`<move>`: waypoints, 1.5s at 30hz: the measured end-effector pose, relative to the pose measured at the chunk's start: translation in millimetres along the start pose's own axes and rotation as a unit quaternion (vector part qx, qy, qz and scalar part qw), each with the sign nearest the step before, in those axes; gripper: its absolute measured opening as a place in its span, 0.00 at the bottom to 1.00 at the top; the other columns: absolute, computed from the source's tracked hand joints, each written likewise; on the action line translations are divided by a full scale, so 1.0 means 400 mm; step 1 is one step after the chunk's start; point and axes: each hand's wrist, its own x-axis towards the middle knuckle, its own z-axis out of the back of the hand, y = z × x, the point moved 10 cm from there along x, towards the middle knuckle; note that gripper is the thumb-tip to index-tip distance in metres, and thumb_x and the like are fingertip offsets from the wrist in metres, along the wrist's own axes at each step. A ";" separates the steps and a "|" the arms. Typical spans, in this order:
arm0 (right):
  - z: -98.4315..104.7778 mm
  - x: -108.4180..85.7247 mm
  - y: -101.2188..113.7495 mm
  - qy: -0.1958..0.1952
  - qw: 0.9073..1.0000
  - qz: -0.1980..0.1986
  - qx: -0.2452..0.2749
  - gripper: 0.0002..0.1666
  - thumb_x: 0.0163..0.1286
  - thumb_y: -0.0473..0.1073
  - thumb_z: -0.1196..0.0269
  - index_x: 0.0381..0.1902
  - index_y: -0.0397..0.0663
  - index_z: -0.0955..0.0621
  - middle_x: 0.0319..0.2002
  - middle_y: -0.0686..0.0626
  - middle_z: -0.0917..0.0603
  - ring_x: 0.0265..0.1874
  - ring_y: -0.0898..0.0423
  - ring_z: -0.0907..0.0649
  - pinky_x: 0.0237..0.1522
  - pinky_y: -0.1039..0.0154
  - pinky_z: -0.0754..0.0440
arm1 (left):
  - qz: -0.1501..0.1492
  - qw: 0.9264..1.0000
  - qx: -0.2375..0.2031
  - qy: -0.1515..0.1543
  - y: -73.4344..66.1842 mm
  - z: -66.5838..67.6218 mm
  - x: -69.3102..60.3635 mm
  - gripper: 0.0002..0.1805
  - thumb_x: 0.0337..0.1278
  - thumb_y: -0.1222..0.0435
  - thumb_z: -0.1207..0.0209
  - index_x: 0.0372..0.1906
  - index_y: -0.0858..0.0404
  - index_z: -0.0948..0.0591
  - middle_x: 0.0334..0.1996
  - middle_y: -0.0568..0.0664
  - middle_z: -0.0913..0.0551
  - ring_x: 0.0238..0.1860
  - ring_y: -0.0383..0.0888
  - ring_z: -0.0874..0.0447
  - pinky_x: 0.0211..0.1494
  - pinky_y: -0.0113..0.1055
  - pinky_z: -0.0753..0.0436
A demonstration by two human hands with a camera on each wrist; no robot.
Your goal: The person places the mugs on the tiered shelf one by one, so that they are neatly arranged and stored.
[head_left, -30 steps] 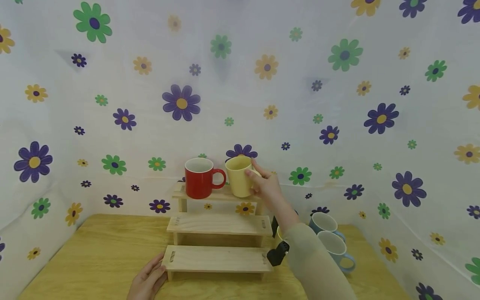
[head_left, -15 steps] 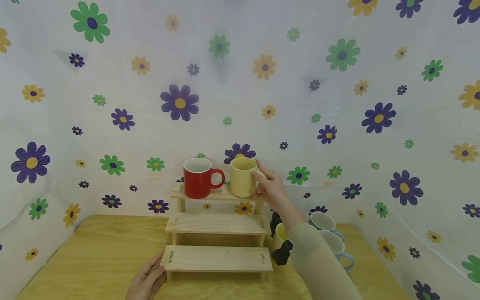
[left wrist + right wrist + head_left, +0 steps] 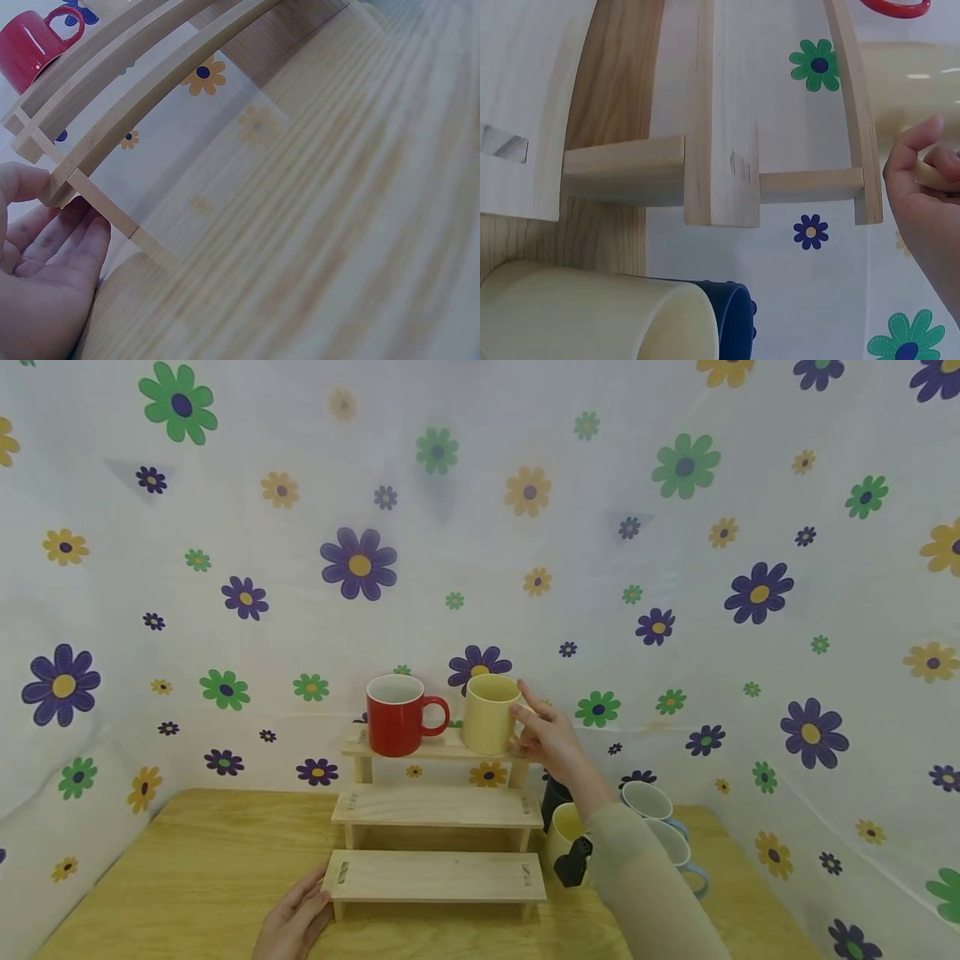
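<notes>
The right hand [image 3: 551, 742] was curled round the handle [image 3: 934, 178] of the yellow mug [image 3: 490, 720]. That mug stood upright immediately left of the hand, apparently seated on the top tier [image 3: 447, 743]. Farther left stood the red mug [image 3: 392, 722], apart from it, handle toward the hand. Well below and left, the left hand [image 3: 296, 918] held one end of the wooden rack [image 3: 435, 877] between thumb and fingers. Below the right hand was a second yellow mug [image 3: 564, 820]. In judgement, good work required a braced rack, a level base within the tier's edge, a gap between mugs, and release only after full seating.
</notes>
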 end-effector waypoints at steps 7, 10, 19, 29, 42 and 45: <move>0.003 0.003 0.004 0.003 1.000 0.001 -0.019 0.33 0.70 0.52 0.40 0.70 0.76 0.35 0.38 0.48 0.37 0.23 0.56 0.36 0.33 0.65 0.26 | -0.009 1.000 -0.001 0.004 -0.004 -0.002 0.002 0.49 0.55 0.52 0.35 0.73 0.71 0.45 0.66 0.71 0.40 0.63 0.53 0.35 0.60 0.36 0.27; 0.004 0.002 0.006 -0.001 1.000 0.000 -0.027 0.33 0.70 0.52 0.41 0.70 0.76 0.36 0.39 0.48 0.37 0.26 0.56 0.35 0.36 0.65 0.23 | -0.012 1.000 0.004 0.002 -0.007 -0.002 0.001 0.43 0.61 0.56 0.39 0.72 0.71 0.45 0.66 0.70 0.39 0.61 0.50 0.32 0.59 0.36 0.26; 0.010 -0.019 0.016 -0.002 0.994 0.044 -0.101 0.36 0.72 0.46 0.42 0.74 0.66 0.40 0.54 0.45 0.30 0.47 0.51 0.28 0.47 0.57 0.17 | -0.013 1.000 0.009 -0.003 -0.010 0.001 -0.002 0.34 0.68 0.65 0.46 0.72 0.72 0.45 0.63 0.66 0.34 0.52 0.38 0.25 0.58 0.35 0.25; 0.061 -0.085 0.017 -0.052 0.967 0.078 -0.239 0.37 0.70 0.44 0.39 0.73 0.51 0.38 0.58 0.40 0.27 0.58 0.44 0.28 0.55 0.48 0.23 | -0.008 1.000 0.016 0.000 -0.009 -0.002 -0.005 0.35 0.68 0.64 0.47 0.73 0.71 0.45 0.64 0.67 0.36 0.56 0.41 0.27 0.60 0.36 0.27; 0.115 -0.238 -0.004 -0.035 0.935 0.160 -0.316 0.33 0.67 0.41 0.36 0.67 0.38 0.32 0.59 0.36 0.29 0.55 0.39 0.28 0.56 0.42 0.26 | -0.004 1.000 0.010 0.009 -0.009 -0.008 -0.001 0.39 0.66 0.60 0.44 0.73 0.72 0.47 0.68 0.73 0.45 0.66 0.59 0.42 0.61 0.38 0.28; 0.135 -0.272 -0.024 -0.041 0.925 0.162 -0.342 0.33 0.66 0.41 0.35 0.66 0.37 0.30 0.58 0.36 0.28 0.54 0.40 0.28 0.55 0.42 0.25 | -0.003 1.000 0.009 0.004 -0.008 -0.005 -0.001 0.39 0.65 0.60 0.43 0.73 0.72 0.46 0.67 0.73 0.43 0.65 0.57 0.39 0.60 0.37 0.27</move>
